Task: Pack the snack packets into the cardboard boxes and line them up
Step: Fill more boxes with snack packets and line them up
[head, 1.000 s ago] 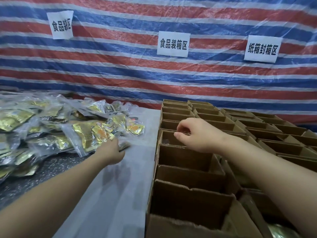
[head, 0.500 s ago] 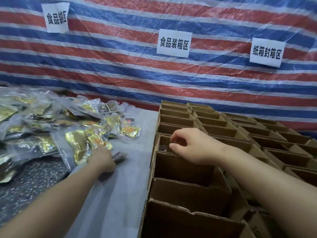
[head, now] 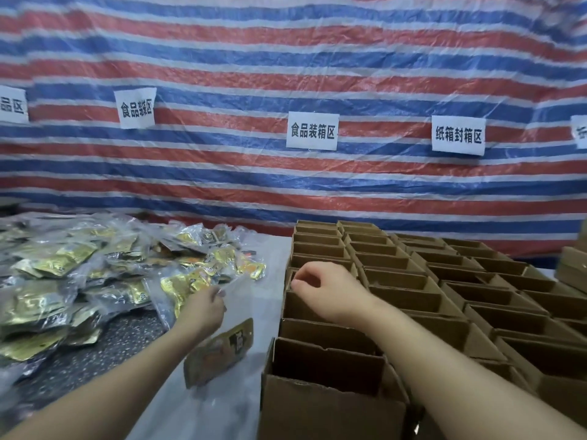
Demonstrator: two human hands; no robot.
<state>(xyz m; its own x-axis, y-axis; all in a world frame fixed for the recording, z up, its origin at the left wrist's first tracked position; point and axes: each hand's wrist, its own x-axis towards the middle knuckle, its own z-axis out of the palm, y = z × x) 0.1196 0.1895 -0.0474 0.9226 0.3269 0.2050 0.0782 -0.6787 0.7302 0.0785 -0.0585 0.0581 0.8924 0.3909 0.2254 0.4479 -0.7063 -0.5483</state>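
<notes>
The cardboard boxes (head: pixel 413 290) fill the right half of the table (head: pixel 263 312), packed wall to wall in rows that run from its near edge to the back edge under the striped tarp (head: pixel 286 74). They stand open at the top, and most look empty, though the far ones are too small to tell. Thin corrugated walls like these probably flex and slide easily, so each box likely needs steadying at its rim.

The heap of snack packets (head: pixel 95 274) covers the left part of the table, reaching toward its back edge. The glossy clear and gold film looks light, limp and slippery; a pinch at a sealed edge or corner would hold better than a flat grab.

One loose packet (head: pixel 219 354) lies near the middle of the table, just beside the front boxes, beneath the left forearm.

The right hand (head: pixel 320 287) hovers over a box in the nearest column, fingers curled; whether it holds anything I cannot tell. The left hand (head: pixel 203 308) reaches to the heap's near edge, fingers bent on a film corner.
</notes>
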